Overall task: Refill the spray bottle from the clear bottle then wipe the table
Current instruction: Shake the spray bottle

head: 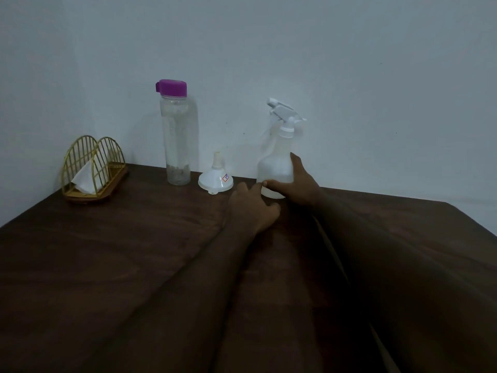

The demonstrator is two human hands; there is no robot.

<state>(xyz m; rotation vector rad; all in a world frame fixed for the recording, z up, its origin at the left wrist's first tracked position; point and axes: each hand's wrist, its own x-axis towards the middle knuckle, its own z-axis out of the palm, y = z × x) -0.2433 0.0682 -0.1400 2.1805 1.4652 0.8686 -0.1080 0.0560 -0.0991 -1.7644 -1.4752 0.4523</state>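
The spray bottle (277, 168) stands upright near the back edge of the dark tabletop (107, 265), close to the wall. The right hand (301, 184) grips its lower body, thumb across the front. The left hand (251, 208) lies just beside the bottle's base, fingers loosely curled, holding nothing. An upturned white funnel (216, 180) sits between it and the clear bottle (176, 141) with the purple cap. A gold wire napkin holder (92, 170) stands far left.

Matt dark wood table (107, 251); on it a frosted plastic spray bottle (275, 168), clear plastic bottle (176, 141), gold wire holder (92, 168) with white paper.
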